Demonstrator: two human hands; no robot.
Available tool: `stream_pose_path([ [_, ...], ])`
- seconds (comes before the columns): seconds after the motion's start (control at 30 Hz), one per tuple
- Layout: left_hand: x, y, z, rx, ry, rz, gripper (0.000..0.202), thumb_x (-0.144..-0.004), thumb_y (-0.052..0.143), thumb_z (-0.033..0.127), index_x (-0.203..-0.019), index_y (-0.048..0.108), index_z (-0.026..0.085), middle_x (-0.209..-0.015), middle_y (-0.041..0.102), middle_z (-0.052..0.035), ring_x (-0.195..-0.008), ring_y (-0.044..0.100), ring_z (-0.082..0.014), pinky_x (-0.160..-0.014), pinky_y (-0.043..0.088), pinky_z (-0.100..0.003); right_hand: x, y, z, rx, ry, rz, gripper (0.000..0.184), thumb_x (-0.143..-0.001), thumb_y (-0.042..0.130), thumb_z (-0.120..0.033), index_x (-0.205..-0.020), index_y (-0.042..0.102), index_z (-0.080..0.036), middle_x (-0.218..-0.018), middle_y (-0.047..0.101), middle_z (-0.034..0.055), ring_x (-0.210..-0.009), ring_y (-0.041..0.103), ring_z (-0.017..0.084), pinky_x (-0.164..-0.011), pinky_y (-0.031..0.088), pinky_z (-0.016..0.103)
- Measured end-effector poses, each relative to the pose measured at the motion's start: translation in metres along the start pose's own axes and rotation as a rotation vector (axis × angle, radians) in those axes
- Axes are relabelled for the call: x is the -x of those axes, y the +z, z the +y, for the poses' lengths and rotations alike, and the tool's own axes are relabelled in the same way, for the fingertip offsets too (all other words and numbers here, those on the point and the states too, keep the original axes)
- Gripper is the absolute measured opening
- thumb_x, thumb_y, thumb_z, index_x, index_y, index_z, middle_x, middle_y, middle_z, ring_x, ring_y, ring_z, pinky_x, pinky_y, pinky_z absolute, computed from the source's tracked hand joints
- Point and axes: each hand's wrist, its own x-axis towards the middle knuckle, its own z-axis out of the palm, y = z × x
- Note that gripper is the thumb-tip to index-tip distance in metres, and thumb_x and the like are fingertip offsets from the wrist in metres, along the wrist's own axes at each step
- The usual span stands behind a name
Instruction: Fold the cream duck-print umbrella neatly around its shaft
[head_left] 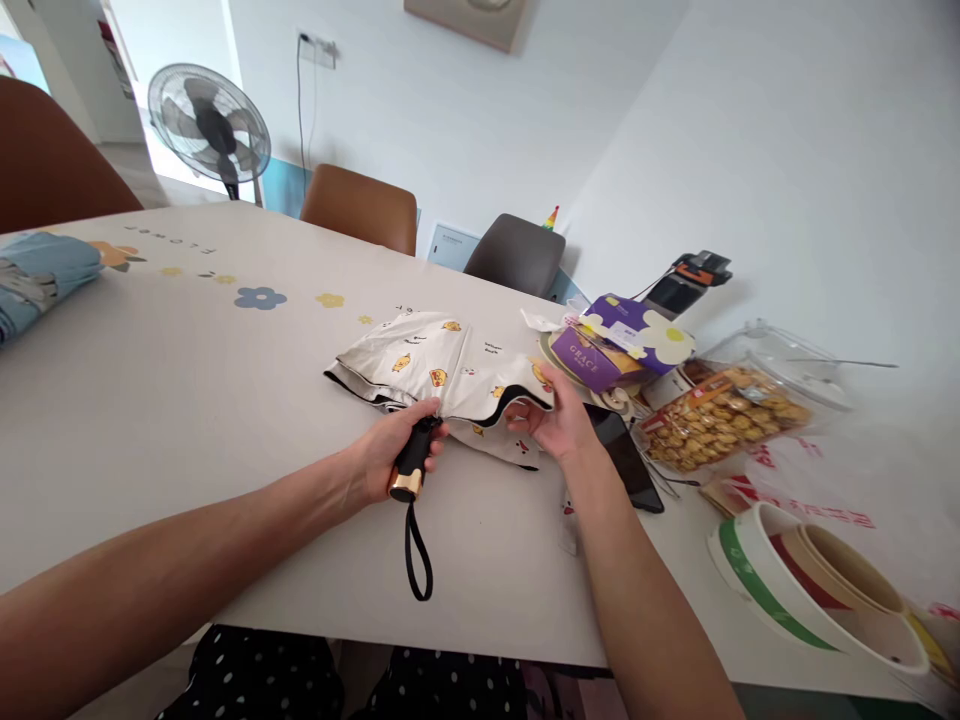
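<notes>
imo the umbrella handle [414, 458] is gripped firmly in the left hand [384, 452] and the canopy [431, 365] pinched by the right hand [561, 420], so it's probably best smoothed fold by fold.

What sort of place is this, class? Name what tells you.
Probably a home dining room: a white flower-printed table with a brown padded chair, a black standing fan and a clear bag of snacks.

One head camera, looking forward and down.
It is sitting above and behind the grip, where the left hand [390, 450] is clasping the handle [414, 458], and is facing across the table [150, 400] toward the far wall [450, 100] beyond the grip. Both forearms [187, 560] are entering from the bottom edge, so the view is hanging close, with the grip lying just below centre.
</notes>
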Motion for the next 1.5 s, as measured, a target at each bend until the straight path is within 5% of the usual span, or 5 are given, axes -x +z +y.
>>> stream_pose_path([
  [0.5, -0.007, -0.006, -0.005, -0.017, 0.055, -0.007, 0.027, -0.074, 0.065, 0.038, -0.075, 0.049, 0.017, -0.064, 0.051, 0.0026, -0.043, 0.044, -0.0045, -0.035, 0.039, -0.016, 0.015, -0.035, -0.027, 0.383, -0.062, 0.023, 0.023, -0.054, 0.078, -0.022, -0.054, 0.056, -0.013, -0.055, 0.058, 0.0016, -0.046, 0.056, 0.015, -0.038, 0.054, 0.029],
  [0.77, 0.001, 0.000, -0.001, -0.028, 0.028, 0.023, 0.025, -0.078, 0.061, 0.036, -0.074, 0.046, 0.017, -0.061, 0.049, 0.0035, -0.039, 0.042, -0.0044, -0.032, 0.036, -0.016, 0.021, -0.036, -0.031, 0.354, -0.088, -0.067, 0.014, -0.057, 0.073, -0.021, -0.062, 0.062, -0.013, -0.063, 0.060, 0.0032, -0.055, 0.059, 0.017, -0.042, 0.057, 0.034],
  [1.03, -0.006, -0.007, -0.005, -0.059, 0.031, -0.015, 0.030, -0.075, 0.062, 0.042, -0.072, 0.048, 0.016, -0.060, 0.049, 0.0025, -0.041, 0.044, -0.0053, -0.034, 0.037, -0.017, 0.016, -0.033, -0.025, 0.381, 0.009, 0.022, 0.022, -0.053, 0.079, -0.024, -0.056, 0.059, -0.014, -0.057, 0.057, 0.0004, -0.051, 0.056, 0.014, -0.044, 0.054, 0.030],
  [1.2, 0.001, 0.001, -0.002, -0.013, 0.022, 0.016, 0.025, -0.078, 0.061, 0.036, -0.074, 0.046, 0.016, -0.062, 0.048, 0.0038, -0.040, 0.042, -0.0040, -0.033, 0.036, -0.016, 0.015, -0.011, -0.029, 0.073, -0.295, 0.123, 0.028, -0.059, 0.074, -0.020, -0.049, 0.048, -0.018, -0.053, 0.050, -0.0036, -0.050, 0.051, 0.009, -0.048, 0.051, 0.023],
  [1.5, -0.004, -0.001, -0.005, 0.022, 0.078, -0.035, 0.027, -0.077, 0.063, 0.038, -0.078, 0.046, 0.017, -0.065, 0.049, 0.0044, -0.044, 0.044, -0.0045, -0.036, 0.038, -0.016, -0.018, 0.083, -0.048, 0.048, -0.307, -0.058, 0.015, -0.065, 0.065, -0.020, -0.068, 0.051, -0.020, -0.071, 0.059, -0.0019, -0.071, 0.062, 0.017, -0.063, 0.058, 0.034],
])
